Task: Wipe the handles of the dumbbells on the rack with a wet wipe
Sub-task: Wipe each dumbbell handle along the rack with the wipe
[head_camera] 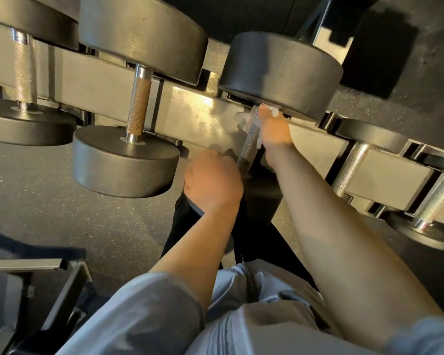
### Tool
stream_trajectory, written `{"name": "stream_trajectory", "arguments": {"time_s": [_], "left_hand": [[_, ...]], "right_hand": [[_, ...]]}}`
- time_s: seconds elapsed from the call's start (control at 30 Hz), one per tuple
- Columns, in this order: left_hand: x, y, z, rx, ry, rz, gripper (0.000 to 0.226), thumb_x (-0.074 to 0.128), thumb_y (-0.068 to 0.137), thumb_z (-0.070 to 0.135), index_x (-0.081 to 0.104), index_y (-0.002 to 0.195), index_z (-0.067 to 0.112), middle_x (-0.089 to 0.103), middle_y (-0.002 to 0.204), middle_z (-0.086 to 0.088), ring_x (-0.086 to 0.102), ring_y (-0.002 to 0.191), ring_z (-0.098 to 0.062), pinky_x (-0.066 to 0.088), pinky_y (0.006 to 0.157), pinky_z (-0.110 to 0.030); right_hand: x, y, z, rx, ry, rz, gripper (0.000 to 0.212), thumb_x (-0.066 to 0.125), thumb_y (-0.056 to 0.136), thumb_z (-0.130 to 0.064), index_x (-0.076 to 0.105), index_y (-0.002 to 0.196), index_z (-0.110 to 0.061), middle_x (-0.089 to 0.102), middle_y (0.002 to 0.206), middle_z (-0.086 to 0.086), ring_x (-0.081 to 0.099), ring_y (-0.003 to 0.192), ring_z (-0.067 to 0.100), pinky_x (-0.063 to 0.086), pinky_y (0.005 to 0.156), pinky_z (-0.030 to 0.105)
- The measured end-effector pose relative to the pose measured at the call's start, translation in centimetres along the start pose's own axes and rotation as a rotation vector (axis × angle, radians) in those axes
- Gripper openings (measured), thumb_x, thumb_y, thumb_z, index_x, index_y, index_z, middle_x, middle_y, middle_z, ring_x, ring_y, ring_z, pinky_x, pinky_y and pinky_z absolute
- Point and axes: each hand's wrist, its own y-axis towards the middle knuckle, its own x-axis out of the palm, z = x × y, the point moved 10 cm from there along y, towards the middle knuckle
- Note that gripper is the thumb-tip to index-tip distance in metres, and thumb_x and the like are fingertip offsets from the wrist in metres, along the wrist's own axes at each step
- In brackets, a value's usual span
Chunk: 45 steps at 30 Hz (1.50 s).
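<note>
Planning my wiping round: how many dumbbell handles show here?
5: far-left handle, rusty handle, middle handle under the wet wipe, two right handles. More may lie off-frame.

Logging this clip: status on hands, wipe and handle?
Right hand pressing wet wipe on dumbbell handle, far end. Left hand closed on near weight head. Nothing blocking.

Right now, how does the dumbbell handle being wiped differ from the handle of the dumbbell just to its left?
The handle being wiped looks grey and silvery; the left neighbour's handle has a rusty orange-brown knurl. The right hand presses a wet wipe against the first; nothing touches the second. The left hand steadies the first dumbbell's near end. Both handles are knurled and sit on the rack.
</note>
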Motion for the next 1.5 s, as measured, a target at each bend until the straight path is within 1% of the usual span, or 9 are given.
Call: {"name": "stream_trajectory", "arguments": {"time_s": [0.17,0.27,0.4,0.6,0.73,0.97,1.1,1.33,1.5], "left_hand": [[0.0,-0.1,0.1,0.015,-0.012,0.003,0.025,0.044,0.091,0.029,0.055,0.113,0.027,0.059,0.122,0.003,0.044,0.124,-0.026,0.032,0.104,-0.051],[-0.1,0.0,0.1,0.016,-0.016,0.007,0.026,0.045,0.090,0.030,0.056,0.113,0.026,0.059,0.121,0.002,0.045,0.123,-0.027,0.032,0.104,-0.051],[-0.1,0.0,0.0,0.015,-0.027,0.013,0.026,0.045,0.089,0.030,0.057,0.112,0.026,0.060,0.120,0.002,0.046,0.122,-0.027,0.034,0.102,-0.051],[-0.3,-0.1,0.1,0.013,-0.048,0.025,0.026,0.047,0.087,0.028,0.058,0.111,0.025,0.062,0.117,0.002,0.048,0.118,-0.027,0.035,0.102,-0.051],[-0.4,-0.2,0.1,0.008,-0.075,0.024,0.026,0.047,0.087,0.028,0.058,0.110,0.025,0.063,0.116,0.001,0.048,0.121,-0.028,0.036,0.102,-0.051],[-0.6,-0.2,0.1,-0.006,-0.092,0.037,0.021,0.049,0.087,0.028,0.059,0.105,0.026,0.064,0.111,0.003,0.050,0.119,-0.028,0.036,0.102,-0.051],[-0.6,-0.1,0.2,0.000,-0.084,0.038,0.022,0.049,0.087,0.028,0.060,0.106,0.026,0.065,0.110,0.003,0.051,0.115,-0.026,0.037,0.100,-0.051],[-0.5,-0.2,0.4,0.028,-0.024,0.019,0.026,0.045,0.090,0.030,0.060,0.111,0.025,0.061,0.115,0.001,0.049,0.117,-0.027,0.037,0.101,-0.050],[-0.2,-0.2,0.1,0.002,-0.015,-0.006,0.024,0.045,0.091,0.031,0.058,0.110,0.027,0.058,0.120,0.003,0.042,0.125,-0.026,0.030,0.107,-0.050]], "right_hand": [[0.6,0.8,-0.9,0.039,0.050,0.162,0.036,0.067,0.086,-0.022,0.056,0.114,-0.002,0.062,0.110,0.010,0.060,0.098,0.024,0.048,0.088,0.031],[1.2,0.5,-0.2,0.103,0.253,0.027,0.026,0.073,0.080,-0.013,0.056,0.099,-0.007,0.066,0.099,0.009,0.063,0.088,0.022,0.053,0.074,0.028],[2.2,0.8,-0.1,0.096,0.297,-0.222,0.032,0.073,0.081,-0.017,0.067,0.109,-0.002,0.071,0.101,0.014,0.069,0.090,0.025,0.055,0.078,0.034],[1.6,-1.3,-0.9,-0.055,0.227,-0.025,0.055,0.078,0.076,-0.020,0.053,0.123,-0.005,0.063,0.115,0.003,0.059,0.105,0.016,0.047,0.094,0.026],[0.6,-3.1,-0.5,-0.093,0.204,-0.142,0.032,0.064,0.083,0.000,0.050,0.111,-0.006,0.058,0.091,-0.003,0.055,0.079,0.004,0.045,0.062,0.012],[0.1,-1.7,-1.1,-0.068,0.028,0.026,0.040,0.050,0.096,-0.025,0.044,0.127,0.000,0.050,0.109,0.008,0.051,0.113,0.024,0.038,0.093,0.028],[0.8,-0.1,-1.3,-0.032,0.180,0.057,0.010,0.061,0.091,-0.015,0.055,0.090,-0.006,0.055,0.087,-0.004,0.057,0.091,0.016,0.043,0.072,0.010],[2.2,0.1,-0.7,0.020,0.348,-0.163,0.025,0.073,0.078,-0.018,0.067,0.099,-0.006,0.067,0.092,0.010,0.066,0.084,0.025,0.053,0.064,0.029],[1.5,0.1,-0.2,-0.039,0.375,-0.098,0.030,0.070,0.075,-0.027,0.065,0.101,-0.014,0.067,0.104,0.009,0.064,0.099,0.024,0.052,0.089,0.040]]}}
